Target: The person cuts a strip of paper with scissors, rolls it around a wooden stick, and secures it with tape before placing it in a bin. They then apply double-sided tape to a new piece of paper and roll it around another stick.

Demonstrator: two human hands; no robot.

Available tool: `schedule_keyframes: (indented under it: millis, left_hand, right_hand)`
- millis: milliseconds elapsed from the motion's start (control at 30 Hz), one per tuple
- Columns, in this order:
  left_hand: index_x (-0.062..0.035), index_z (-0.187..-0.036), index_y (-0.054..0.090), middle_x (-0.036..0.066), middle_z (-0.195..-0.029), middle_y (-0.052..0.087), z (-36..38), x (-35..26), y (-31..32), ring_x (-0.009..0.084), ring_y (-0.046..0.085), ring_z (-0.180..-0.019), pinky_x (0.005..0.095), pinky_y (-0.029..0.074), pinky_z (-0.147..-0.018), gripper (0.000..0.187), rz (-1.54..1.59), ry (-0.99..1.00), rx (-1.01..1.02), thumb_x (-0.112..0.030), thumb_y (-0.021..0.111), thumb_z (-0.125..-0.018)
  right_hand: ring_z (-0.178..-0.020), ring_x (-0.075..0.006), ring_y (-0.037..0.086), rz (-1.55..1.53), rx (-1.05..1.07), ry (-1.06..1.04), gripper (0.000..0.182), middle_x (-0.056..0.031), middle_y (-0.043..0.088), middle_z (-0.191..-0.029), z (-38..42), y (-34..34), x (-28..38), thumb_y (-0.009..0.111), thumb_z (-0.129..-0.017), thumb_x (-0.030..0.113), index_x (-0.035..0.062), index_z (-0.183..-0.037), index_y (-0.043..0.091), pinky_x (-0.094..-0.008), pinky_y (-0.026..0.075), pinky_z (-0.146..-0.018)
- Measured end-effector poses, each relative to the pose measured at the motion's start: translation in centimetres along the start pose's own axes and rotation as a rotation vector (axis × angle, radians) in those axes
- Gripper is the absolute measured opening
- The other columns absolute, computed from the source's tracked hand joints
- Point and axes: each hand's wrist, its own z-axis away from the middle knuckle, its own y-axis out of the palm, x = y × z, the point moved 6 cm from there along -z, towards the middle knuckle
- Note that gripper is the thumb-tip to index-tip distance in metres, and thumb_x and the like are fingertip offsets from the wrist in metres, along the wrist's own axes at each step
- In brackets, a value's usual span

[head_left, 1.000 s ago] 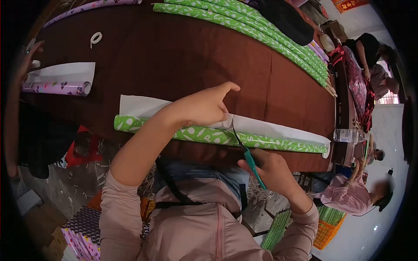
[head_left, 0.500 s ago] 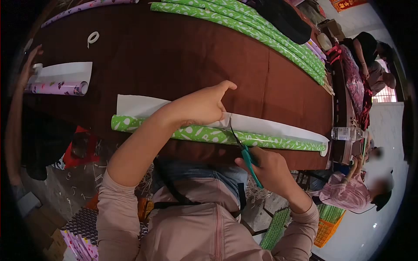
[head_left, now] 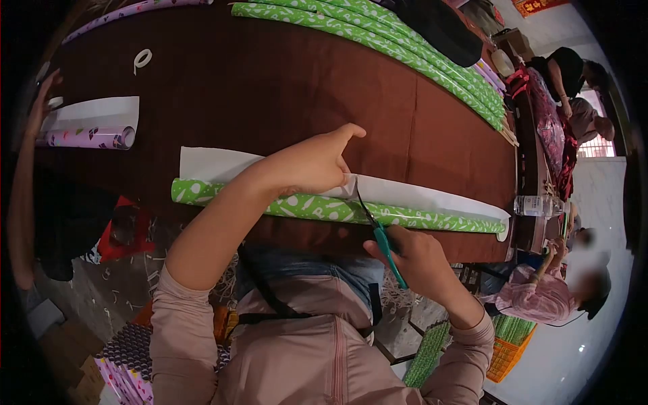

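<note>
A roll of green wrapping paper (head_left: 304,207) with white print lies along the near table edge, its white flap (head_left: 432,196) spread out behind it. My left hand (head_left: 324,162) is over the flap, one finger stretched out and the others curled. Its lower fingertips press together at the paper's edge; whatever they pinch is too small to make out. A pair of scissors (head_left: 385,250) with teal handles is in my right hand (head_left: 418,260). Its dark blades cross the green roll, with the tips on the white flap just right of my left fingertips.
Several green rolls (head_left: 378,47) lie across the far side of the brown tablecloth (head_left: 270,88). A white tape ring (head_left: 142,59) sits at far left. Another person's hand (head_left: 47,101) is beside a purple roll (head_left: 88,138). A bottle (head_left: 536,206) lies at the right edge.
My hands, the scissors and the green roll stay almost still. At the left, the other person's hand and the purple roll have shifted slightly left.
</note>
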Motion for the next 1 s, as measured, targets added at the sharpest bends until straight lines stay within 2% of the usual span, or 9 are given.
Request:
schedule_keyframes:
  millis: [500, 600, 667, 700, 767, 867, 900, 967, 1000]
  left_hand:
    - [-0.0056, -0.147, 0.029, 0.018, -0.096, 0.071, 0.2, -0.4, 0.0, 0.0176, 0.066, -0.088, 0.031, 0.049, -0.077, 0.069, -0.037, -0.006, -0.001, 0.0, 0.063, -0.087]
    - [-0.0077, -0.147, 0.029, 0.017, -0.097, 0.071, 0.0, -0.2, 0.0, 0.0168, 0.065, -0.087, 0.0308, 0.049, -0.078, 0.069, -0.048, -0.012, -0.019, 0.0, 0.062, -0.087]
    - [-0.0095, -0.147, 0.03, 0.017, -0.096, 0.071, 0.0, -0.1, 0.0, 0.016, 0.065, -0.087, 0.0306, 0.049, -0.079, 0.07, -0.033, -0.013, -0.032, 0.0, 0.062, -0.087]
    - [-0.0095, -0.147, 0.03, 0.017, -0.096, 0.071, 0.0, -0.3, 0.0, 0.016, 0.065, -0.087, 0.0306, 0.049, -0.079, 0.07, -0.046, -0.008, -0.027, 0.0, 0.062, -0.087]
    - [-0.0099, -0.147, 0.03, 0.016, -0.096, 0.071, 0.1, -0.4, 0.1, 0.0153, 0.064, -0.088, 0.0304, 0.049, -0.079, 0.069, -0.041, -0.031, -0.013, 0.0, 0.062, -0.087]
    - [-0.0094, -0.147, 0.031, 0.015, -0.095, 0.071, -0.1, 0.0, 0.2, 0.014, 0.063, -0.087, 0.0297, 0.048, -0.08, 0.067, -0.015, -0.011, -0.023, 0.001, 0.061, -0.088]
    - [-0.0094, -0.147, 0.031, 0.015, -0.095, 0.071, -0.1, 0.2, 0.2, 0.014, 0.063, -0.087, 0.0297, 0.048, -0.08, 0.067, -0.025, -0.005, -0.02, 0.001, 0.061, -0.088]
    - [-0.0092, -0.146, 0.032, 0.012, -0.092, 0.071, -0.1, 0.1, 0.1, 0.013, 0.061, -0.086, 0.029, 0.047, -0.082, 0.065, 0.006, 0.023, -0.002, 0.003, 0.059, -0.088]
    - [-0.009, -0.144, 0.035, 0.011, -0.09, 0.071, 0.2, -0.6, 0.1, 0.0125, 0.06, -0.085, 0.0286, 0.046, -0.082, 0.062, 0.004, 0.014, -0.007, 0.004, 0.059, -0.088]
  right_hand:
    - [-0.068, -0.0433, 0.062, -0.225, 0.105, 0.129, 0.05, -0.0237, 0.06, -0.068, -0.6, 1.0, -1.4, 0.065, -0.09, 0.046, -0.0028, -0.078, 0.061, -0.0469, 0.049, -0.06]
    - [-0.058, -0.0344, 0.063, -0.314, 0.11, 0.127, 0.051, -0.0173, 0.06, -0.062, -0.8, 1.1, -1.7, 0.063, -0.092, 0.047, -0.0009, -0.074, 0.06, -0.0404, 0.05, -0.056]
    - [-0.049, -0.019, 0.057, -0.769, 0.358, 0.361, 0.054, -0.0073, 0.056, -0.057, -0.4, 2.8, -2.3, 0.058, -0.094, 0.053, 0.0027, -0.074, 0.058, -0.0309, 0.044, -0.048]
    - [-0.049, -0.019, 0.057, -0.775, 0.345, 0.358, 0.054, -0.0073, 0.056, -0.057, -0.4, 2.5, -2.3, 0.058, -0.094, 0.053, 0.0027, -0.074, 0.058, -0.0309, 0.044, -0.048]
    - [-0.048, -0.0088, 0.049, -1.049, 0.357, 0.254, 0.057, -0.0011, 0.051, -0.057, -0.4, 1.6, -1.4, 0.051, -0.095, 0.06, 0.0065, -0.075, 0.055, -0.0232, 0.035, -0.043]
    - [-0.048, -0.0098, 0.048, -1.35, 0.335, 0.217, 0.062, -0.005, 0.056, -0.066, -0.6, 0.4, -2.4, 0.047, -0.092, 0.068, 0.0069, -0.087, 0.054, -0.0221, 0.034, -0.045]
    - [-0.05, -0.01, 0.049, -1.316, 0.321, 0.174, 0.061, -0.0065, 0.058, -0.07, -0.4, -0.4, -2.5, 0.049, -0.091, 0.068, 0.0069, -0.092, 0.053, -0.0221, 0.036, -0.047]
    - [-0.053, -0.0109, 0.052, -1.134, 0.164, -0.026, 0.058, -0.0063, 0.06, -0.073, 0.1, -1.1, -2.9, 0.057, -0.089, 0.063, 0.0055, -0.09, 0.055, -0.0246, 0.039, -0.048]
    - [-0.055, -0.0189, 0.057, -0.875, -0.061, -0.052, 0.054, -0.0097, 0.064, -0.076, 0.1, -1.7, -3.6, 0.069, -0.084, 0.057, 0.0041, -0.088, 0.056, -0.0307, 0.044, -0.051]
